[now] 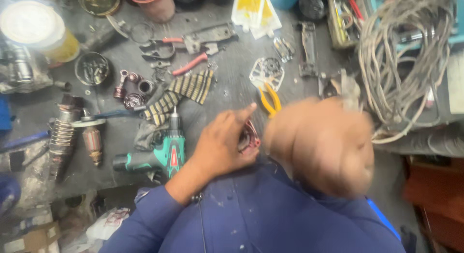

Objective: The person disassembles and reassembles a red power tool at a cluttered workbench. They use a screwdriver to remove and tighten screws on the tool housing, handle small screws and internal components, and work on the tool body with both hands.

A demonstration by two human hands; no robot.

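My left hand (220, 144) is closed around a round reddish metal part with copper-coloured windings (250, 138), held just above my lap at the workbench's front edge. My right hand (321, 144) is a large motion blur right of that part, close to the camera; whether it holds anything is not visible. A green and black cordless drill (162, 154) lies on the bench just left of my left wrist. Yellow-handled pliers (270, 99) lie just beyond both hands.
The grey workbench (232, 84) is crowded: red-handled pliers (191, 64), a striped cloth (186, 91), motor armatures (92, 144) at left, a small tin of screws (92, 68), a white fan-like plastic part (267, 72). A big coil of pale cable (406, 55) fills the right.
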